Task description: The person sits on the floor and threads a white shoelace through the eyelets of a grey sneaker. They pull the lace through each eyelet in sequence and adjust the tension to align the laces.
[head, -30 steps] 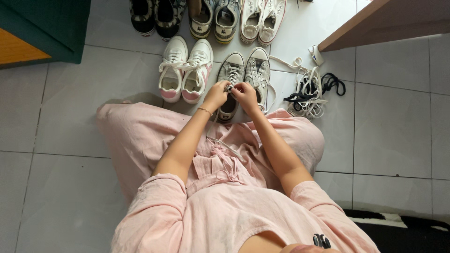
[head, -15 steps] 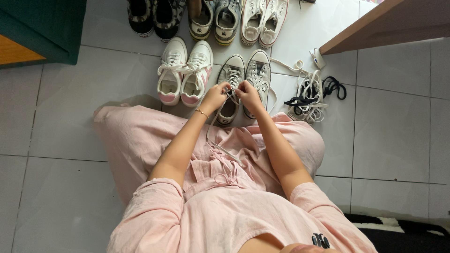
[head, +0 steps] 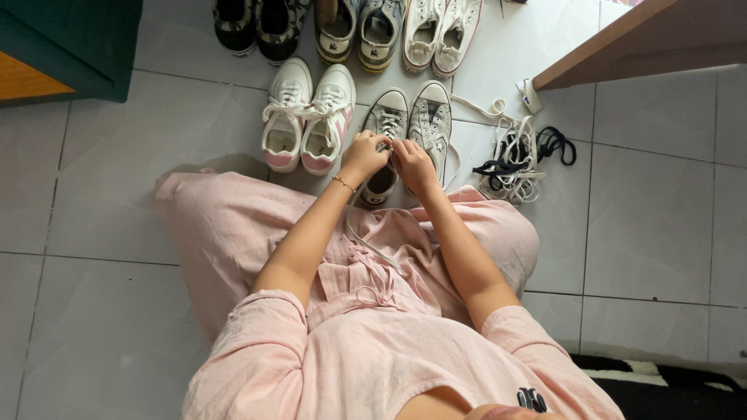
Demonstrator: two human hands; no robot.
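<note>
Head view, seated person on tiled floor (head: 93, 311). Both hands meet over the grey shoe (head: 383, 124), drawn close to the knees for reach. Left hand (head: 364, 154) and right hand (head: 412, 162) each have the grip pinched on its white lace (head: 372, 245). Beyond: its mate (head: 433, 124), pink-trimmed pair (head: 305, 117), loose laces (head: 517, 159), further shoe row (head: 350, 27).

hands (head: 389, 159) on grey sneaker (head: 385, 128) lace, tile floor (head: 646, 225)
</note>
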